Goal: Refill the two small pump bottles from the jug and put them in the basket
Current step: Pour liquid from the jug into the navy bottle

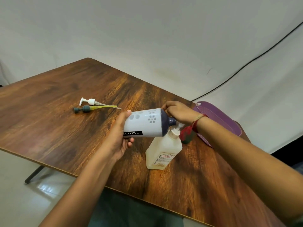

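Both our hands hold the one jug (144,123). Our left hand (121,135) wraps its bottom and our right hand (178,112) grips its dark neck. It lies sideways, its spout at 3 o'clock over the mouth of the clear bottle (162,151). A second, dark bottle (186,139) peeks out under our right wrist. From the jug, a white pump (91,102) and a grey pump (82,109) lie at 10 o'clock, and one basket (221,118) sits at 3 o'clock.

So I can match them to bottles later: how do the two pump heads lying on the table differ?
The white pump head has a pale tube; the dark pump head is grey-blue with a yellow tube. The white one lies farther from the person, the dark one nearer. Both lie on their sides on the table, off any bottle, tubes pointing right.
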